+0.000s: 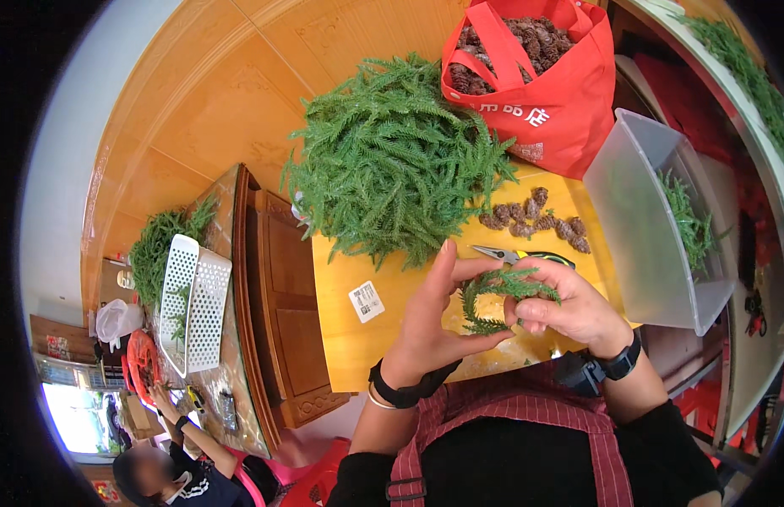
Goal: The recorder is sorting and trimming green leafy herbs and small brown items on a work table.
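A small green artificial pine sprig (482, 306), bent into a curve, is held between both hands above the near part of the yellow table (341, 338). My left hand (430, 325) curls round its left side, thumb below and fingers above, touching the sprig. With thumb and fingers pinched together, my right hand (578, 308) grips its right end. Just beyond the hands lie pliers (527, 256) with black and yellow handles. Several brown pine cones (540, 221) lie behind them. A large heap of green pine sprigs (392, 160) rises at the far left of the table.
A red bag (569, 110) full of pine cones stands at the back right. Near it, a clear plastic bin (645, 228) holds some sprigs. To the left, a white perforated basket (208, 313) sits on a wooden cabinet, where another person (189, 473) works beside a red basket (140, 359).
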`<control>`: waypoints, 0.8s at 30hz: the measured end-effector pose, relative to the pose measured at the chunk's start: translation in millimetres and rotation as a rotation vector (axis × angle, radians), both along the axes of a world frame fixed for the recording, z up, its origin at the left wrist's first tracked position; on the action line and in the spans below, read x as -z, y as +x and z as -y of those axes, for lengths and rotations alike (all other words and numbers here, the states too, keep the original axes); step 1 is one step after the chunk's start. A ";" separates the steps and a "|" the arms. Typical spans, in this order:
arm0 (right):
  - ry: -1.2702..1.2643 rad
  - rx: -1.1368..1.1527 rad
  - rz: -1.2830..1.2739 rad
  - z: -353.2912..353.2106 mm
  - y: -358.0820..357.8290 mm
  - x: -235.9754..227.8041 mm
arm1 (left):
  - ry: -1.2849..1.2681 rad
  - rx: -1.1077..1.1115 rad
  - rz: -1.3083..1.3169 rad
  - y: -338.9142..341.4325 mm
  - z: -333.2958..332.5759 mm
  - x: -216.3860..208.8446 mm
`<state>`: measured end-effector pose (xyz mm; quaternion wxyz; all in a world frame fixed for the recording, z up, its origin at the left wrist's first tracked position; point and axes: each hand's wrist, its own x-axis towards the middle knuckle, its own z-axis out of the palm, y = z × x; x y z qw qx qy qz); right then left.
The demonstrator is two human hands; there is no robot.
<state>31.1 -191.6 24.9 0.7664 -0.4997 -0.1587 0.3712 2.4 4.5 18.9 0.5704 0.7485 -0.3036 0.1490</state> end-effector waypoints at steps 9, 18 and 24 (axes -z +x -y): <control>0.024 -0.011 -0.088 0.8 0.0 -2.4 | 0.062 -0.072 0.031 -2.4 -4.2 1.1; -0.019 0.021 -0.111 -1.7 -0.6 -4.4 | 0.103 -0.115 0.035 -2.6 -5.8 1.2; -0.048 0.084 -0.068 -2.1 -3.0 -6.8 | -0.070 0.001 -0.121 -1.4 -1.6 0.1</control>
